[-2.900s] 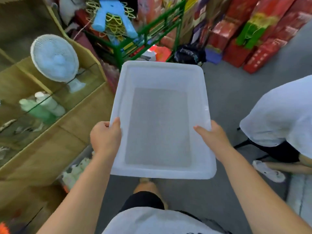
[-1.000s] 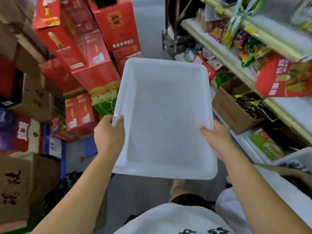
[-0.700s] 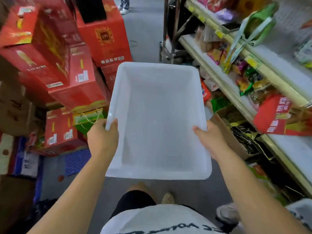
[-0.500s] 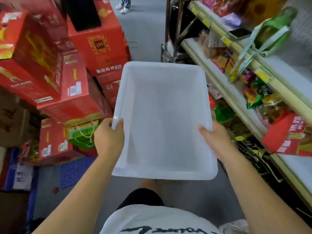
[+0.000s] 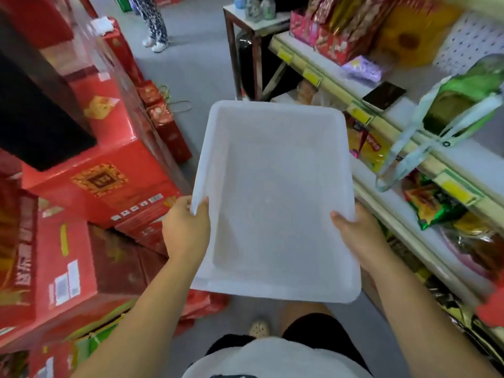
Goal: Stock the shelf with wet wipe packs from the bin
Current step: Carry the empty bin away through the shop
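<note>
— What takes up the left side?
— Stacked red cartons (image 5: 109, 184), piled high along the aisle.
— And the right?
— The shelf (image 5: 463, 156), two tiers with yellow price tags (image 5: 458, 190) on the front edges. Snack packets (image 5: 433, 205) lie on it, and a green bag (image 5: 469, 96) sits on the upper tier with its pale straps hanging over the edge.
— Where is the bin?
— The translucent white bin (image 5: 275, 109) is held up in the aisle, between cartons and shelf, its pale bottom showing right across.
— The hands?
— The left hand (image 5: 185, 233) is clamped on the left rim, thumb over the edge. The right hand (image 5: 357, 236) is clamped on the right rim the same way.
— Anything smaller?
— A dark flat case (image 5: 384, 95), near the bag.
</note>
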A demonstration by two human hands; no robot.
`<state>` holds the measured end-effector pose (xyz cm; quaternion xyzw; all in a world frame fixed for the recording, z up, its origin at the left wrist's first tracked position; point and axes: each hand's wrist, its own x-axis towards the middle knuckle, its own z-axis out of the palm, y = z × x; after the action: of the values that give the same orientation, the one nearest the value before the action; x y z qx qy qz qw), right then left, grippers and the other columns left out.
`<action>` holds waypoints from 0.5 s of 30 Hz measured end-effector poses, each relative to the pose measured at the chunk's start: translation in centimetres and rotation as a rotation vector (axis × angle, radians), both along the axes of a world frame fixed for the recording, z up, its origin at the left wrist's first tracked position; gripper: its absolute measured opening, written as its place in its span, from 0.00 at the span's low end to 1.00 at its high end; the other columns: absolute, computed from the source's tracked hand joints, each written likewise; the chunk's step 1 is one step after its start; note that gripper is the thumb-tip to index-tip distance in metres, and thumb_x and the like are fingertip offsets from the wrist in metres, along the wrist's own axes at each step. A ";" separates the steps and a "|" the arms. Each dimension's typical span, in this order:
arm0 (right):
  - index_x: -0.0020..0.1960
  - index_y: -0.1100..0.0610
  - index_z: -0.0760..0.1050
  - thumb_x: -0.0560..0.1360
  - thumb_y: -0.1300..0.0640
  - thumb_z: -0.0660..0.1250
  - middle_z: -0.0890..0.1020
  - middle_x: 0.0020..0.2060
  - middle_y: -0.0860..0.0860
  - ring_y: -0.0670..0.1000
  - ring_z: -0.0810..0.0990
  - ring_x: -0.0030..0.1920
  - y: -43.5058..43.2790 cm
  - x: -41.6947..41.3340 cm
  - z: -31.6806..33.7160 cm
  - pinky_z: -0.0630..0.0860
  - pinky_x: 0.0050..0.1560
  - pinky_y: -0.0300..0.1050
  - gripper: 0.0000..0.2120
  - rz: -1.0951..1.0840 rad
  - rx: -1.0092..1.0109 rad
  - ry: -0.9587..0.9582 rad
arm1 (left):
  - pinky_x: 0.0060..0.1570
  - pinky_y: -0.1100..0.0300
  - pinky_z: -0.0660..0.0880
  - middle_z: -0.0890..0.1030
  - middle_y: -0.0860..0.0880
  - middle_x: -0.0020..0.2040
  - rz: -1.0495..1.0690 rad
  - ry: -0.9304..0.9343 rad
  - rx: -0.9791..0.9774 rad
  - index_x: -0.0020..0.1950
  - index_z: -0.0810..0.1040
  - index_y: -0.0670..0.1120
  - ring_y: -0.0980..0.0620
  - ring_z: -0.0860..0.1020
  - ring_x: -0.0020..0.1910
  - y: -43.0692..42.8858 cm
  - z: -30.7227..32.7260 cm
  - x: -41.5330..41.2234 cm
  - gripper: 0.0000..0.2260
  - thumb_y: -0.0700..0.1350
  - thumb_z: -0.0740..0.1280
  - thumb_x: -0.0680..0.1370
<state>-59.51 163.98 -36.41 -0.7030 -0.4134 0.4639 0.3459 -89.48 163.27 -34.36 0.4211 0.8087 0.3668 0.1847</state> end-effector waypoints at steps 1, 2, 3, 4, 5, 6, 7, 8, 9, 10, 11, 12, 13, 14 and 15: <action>0.63 0.48 0.76 0.80 0.56 0.65 0.83 0.51 0.45 0.52 0.82 0.53 2.1 -0.1 0.0 0.78 0.56 0.51 0.12 0.008 0.000 -0.004 | 0.41 0.56 0.67 0.80 0.52 0.41 0.008 -0.006 -0.006 0.49 0.80 0.48 0.49 0.76 0.42 2.1 -0.3 -0.1 0.09 0.52 0.66 0.80; 0.63 0.48 0.76 0.80 0.56 0.65 0.83 0.50 0.44 0.51 0.82 0.52 4.4 -0.2 -0.2 0.77 0.54 0.49 0.12 0.023 0.001 -0.012 | 0.42 0.56 0.67 0.81 0.51 0.42 0.025 -0.012 -0.014 0.49 0.80 0.48 0.48 0.77 0.43 4.1 -0.7 -0.2 0.09 0.52 0.66 0.79; 0.63 0.48 0.76 0.80 0.56 0.65 0.82 0.49 0.44 0.51 0.82 0.52 6.8 -0.4 -0.6 0.76 0.52 0.46 0.12 0.041 -0.002 -0.022 | 0.42 0.55 0.68 0.81 0.51 0.42 0.049 -0.021 -0.030 0.49 0.80 0.48 0.47 0.77 0.43 6.2 -1.0 -0.4 0.10 0.53 0.66 0.79; 0.64 0.50 0.76 0.80 0.57 0.65 0.82 0.49 0.44 0.51 0.82 0.52 9.4 -0.6 -0.9 0.74 0.51 0.45 0.13 0.055 -0.003 -0.029 | 0.42 0.55 0.68 0.81 0.51 0.41 0.077 -0.030 -0.039 0.48 0.79 0.48 0.47 0.78 0.43 8.3 -1.2 -0.5 0.10 0.53 0.66 0.79; 0.64 0.51 0.76 0.80 0.58 0.65 0.82 0.50 0.46 0.52 0.82 0.53 12.1 -0.9 -1.1 0.74 0.51 0.44 0.13 0.075 0.001 -0.035 | 0.41 0.55 0.68 0.81 0.51 0.41 0.106 -0.035 -0.041 0.48 0.79 0.47 0.46 0.78 0.42 10.2 -1.4 -0.6 0.10 0.54 0.67 0.78; 0.65 0.53 0.76 0.80 0.59 0.65 0.83 0.51 0.47 0.53 0.82 0.54 14.8 -1.2 -1.4 0.73 0.51 0.43 0.14 0.105 0.003 -0.039 | 0.41 0.55 0.68 0.81 0.51 0.40 0.138 -0.035 -0.041 0.47 0.79 0.47 0.46 0.78 0.42 12.2 -1.6 -0.7 0.10 0.54 0.67 0.78; 0.66 0.54 0.76 0.80 0.59 0.65 0.82 0.52 0.48 0.53 0.82 0.54 17.7 -1.5 -1.4 0.73 0.51 0.43 0.15 0.140 0.003 -0.045 | 0.41 0.55 0.69 0.81 0.50 0.41 0.172 -0.037 -0.040 0.48 0.79 0.47 0.45 0.78 0.42 14.1 -1.5 -0.8 0.11 0.54 0.67 0.79; 0.67 0.55 0.76 0.80 0.59 0.65 0.82 0.53 0.49 0.53 0.81 0.55 20.5 -1.9 -1.4 0.72 0.51 0.42 0.16 0.173 0.005 -0.059 | 0.42 0.55 0.69 0.81 0.50 0.41 0.206 -0.035 -0.040 0.49 0.80 0.46 0.45 0.78 0.42 16.0 -1.4 -1.0 0.11 0.54 0.67 0.79; 0.67 0.55 0.75 0.80 0.59 0.65 0.81 0.53 0.50 0.52 0.80 0.55 23.3 -2.3 -1.1 0.71 0.52 0.41 0.16 0.205 0.004 -0.068 | 0.42 0.56 0.69 0.81 0.49 0.42 0.235 -0.030 -0.048 0.50 0.80 0.46 0.45 0.78 0.42 17.8 -1.1 -1.2 0.11 0.54 0.67 0.79; 0.67 0.56 0.74 0.80 0.59 0.65 0.80 0.53 0.50 0.52 0.80 0.54 25.9 -2.8 -0.9 0.70 0.52 0.41 0.16 0.240 0.000 -0.068 | 0.42 0.56 0.69 0.81 0.49 0.42 0.265 -0.031 -0.054 0.50 0.80 0.46 0.46 0.77 0.42 19.4 -0.9 -1.4 0.12 0.54 0.66 0.79; 0.68 0.55 0.74 0.80 0.59 0.65 0.80 0.53 0.50 0.52 0.79 0.55 28.8 -3.3 -0.7 0.70 0.53 0.41 0.16 0.288 -0.002 -0.066 | 0.41 0.56 0.69 0.81 0.50 0.42 0.300 -0.042 -0.048 0.50 0.80 0.45 0.47 0.78 0.41 21.1 -0.7 -1.7 0.12 0.54 0.66 0.79; 0.69 0.54 0.73 0.80 0.58 0.65 0.80 0.55 0.50 0.52 0.79 0.56 31.6 -3.9 -0.4 0.71 0.53 0.42 0.17 0.338 -0.007 -0.074 | 0.40 0.56 0.68 0.81 0.50 0.42 0.336 -0.048 -0.040 0.50 0.80 0.45 0.47 0.78 0.40 22.6 -0.6 -2.1 0.13 0.54 0.66 0.79; 0.70 0.53 0.72 0.80 0.56 0.65 0.80 0.56 0.49 0.52 0.80 0.56 34.2 -4.5 0.0 0.72 0.54 0.43 0.18 0.388 -0.012 -0.086 | 0.39 0.57 0.68 0.82 0.49 0.41 0.373 -0.046 -0.035 0.50 0.80 0.45 0.47 0.78 0.40 24.0 -0.5 -2.5 0.13 0.54 0.65 0.79; 0.70 0.51 0.72 0.80 0.54 0.66 0.81 0.57 0.48 0.52 0.80 0.57 36.6 -5.3 0.3 0.75 0.56 0.45 0.19 0.438 -0.015 -0.086 | 0.38 0.57 0.67 0.82 0.49 0.41 0.410 -0.043 -0.033 0.49 0.80 0.45 0.47 0.79 0.40 25.3 -0.5 -2.9 0.13 0.54 0.65 0.79; 0.70 0.49 0.73 0.80 0.52 0.67 0.82 0.58 0.47 0.51 0.81 0.56 38.9 -6.1 0.5 0.77 0.58 0.48 0.19 0.485 -0.019 -0.077 | 0.37 0.57 0.67 0.82 0.50 0.40 0.447 -0.041 -0.025 0.49 0.80 0.45 0.47 0.79 0.39 26.6 -0.4 -3.4 0.13 0.54 0.65 0.79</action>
<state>-65.63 202.91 -35.90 -0.6036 -0.5787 0.5101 0.2017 -92.90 189.83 -34.77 0.2216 0.8824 0.3972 0.1205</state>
